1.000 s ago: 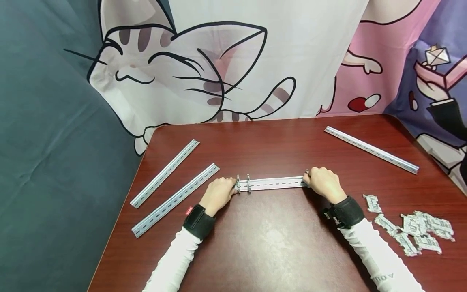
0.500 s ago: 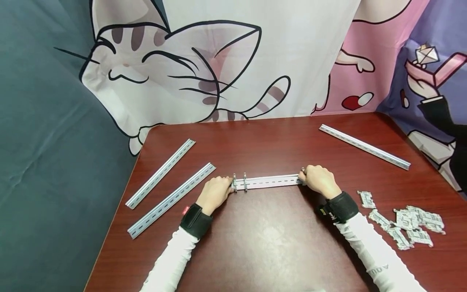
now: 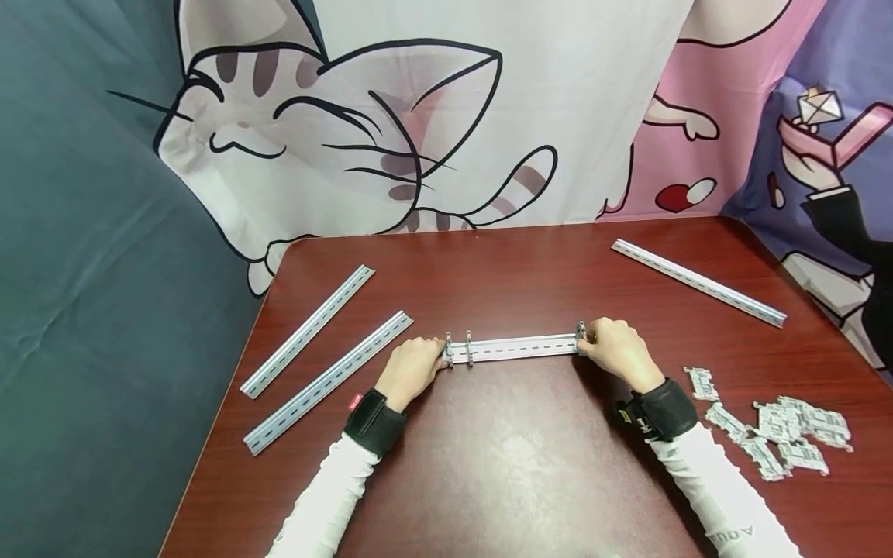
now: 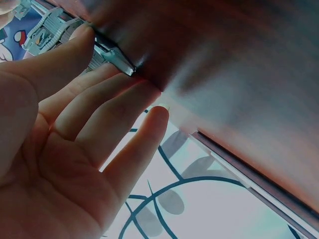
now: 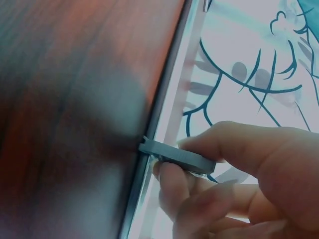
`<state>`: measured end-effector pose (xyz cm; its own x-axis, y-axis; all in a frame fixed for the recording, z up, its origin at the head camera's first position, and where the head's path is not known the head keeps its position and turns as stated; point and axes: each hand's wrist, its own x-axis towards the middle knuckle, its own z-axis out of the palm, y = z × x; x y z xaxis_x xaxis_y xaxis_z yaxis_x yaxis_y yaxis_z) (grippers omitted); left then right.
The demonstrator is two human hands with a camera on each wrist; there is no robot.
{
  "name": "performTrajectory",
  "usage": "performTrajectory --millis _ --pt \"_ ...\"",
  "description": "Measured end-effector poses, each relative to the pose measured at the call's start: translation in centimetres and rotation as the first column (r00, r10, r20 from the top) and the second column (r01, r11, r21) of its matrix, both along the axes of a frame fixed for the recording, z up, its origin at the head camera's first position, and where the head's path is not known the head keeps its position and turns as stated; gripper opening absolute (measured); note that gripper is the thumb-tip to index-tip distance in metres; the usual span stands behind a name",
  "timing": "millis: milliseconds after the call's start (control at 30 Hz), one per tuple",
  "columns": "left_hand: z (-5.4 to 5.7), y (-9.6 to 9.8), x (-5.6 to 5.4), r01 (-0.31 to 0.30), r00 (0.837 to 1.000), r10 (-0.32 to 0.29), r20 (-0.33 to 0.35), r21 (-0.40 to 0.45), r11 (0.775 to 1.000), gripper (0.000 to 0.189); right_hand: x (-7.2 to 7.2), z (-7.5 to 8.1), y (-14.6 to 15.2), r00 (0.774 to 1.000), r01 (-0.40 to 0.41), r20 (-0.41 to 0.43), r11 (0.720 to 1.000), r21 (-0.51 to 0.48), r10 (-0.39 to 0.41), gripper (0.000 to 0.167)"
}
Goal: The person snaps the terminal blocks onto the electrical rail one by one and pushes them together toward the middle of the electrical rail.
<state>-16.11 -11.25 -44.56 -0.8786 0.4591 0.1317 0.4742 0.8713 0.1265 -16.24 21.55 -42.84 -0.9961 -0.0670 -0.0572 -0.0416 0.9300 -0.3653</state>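
Observation:
A slotted metal DIN rail [image 3: 523, 348] lies crosswise between my hands. My left hand [image 3: 412, 372] pinches its left end, thumb against the fingers, and the rail's tip [image 4: 117, 59] shows beyond them in the left wrist view. Close to that hand, two grey terminal-block clips [image 3: 470, 349] stand upright across the rail. At the right end, my right hand [image 3: 617, 353] grips another grey clip [image 3: 580, 339] that sits at the rail. The right wrist view shows this clip [image 5: 177, 155] pinched between thumb and fingers, its far end right at the rail edge.
Two bare rails, one farther back [image 3: 307, 332] and one nearer [image 3: 328, 384], lie slanted on the left of the brown table [image 3: 502, 480]. Another rail [image 3: 698, 282] lies at the back right. Several loose grey clips [image 3: 802, 426] are heaped beside my right forearm.
My right hand has shifted slightly right and turned, so the clip at the rail's right end shows more fully. The left hand keeps its hold on the rail, which stays in place.

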Motion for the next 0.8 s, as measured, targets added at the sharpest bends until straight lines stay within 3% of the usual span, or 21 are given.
performTrajectory --millis 367,800 --pt "0.0 0.1 -0.1 0.004 1.000 -0.004 -0.013 0.005 1.000 0.016 -0.1 -0.4 -0.8 0.991 0.005 -0.134 1.000 -0.026 -0.009 0.037" --pt "0.0 0.2 0.0 0.003 1.000 -0.004 -0.014 -0.012 1.000 0.016 -0.2 -0.5 -1.7 0.988 -0.046 -0.148 0.997 -0.064 0.036 0.027"
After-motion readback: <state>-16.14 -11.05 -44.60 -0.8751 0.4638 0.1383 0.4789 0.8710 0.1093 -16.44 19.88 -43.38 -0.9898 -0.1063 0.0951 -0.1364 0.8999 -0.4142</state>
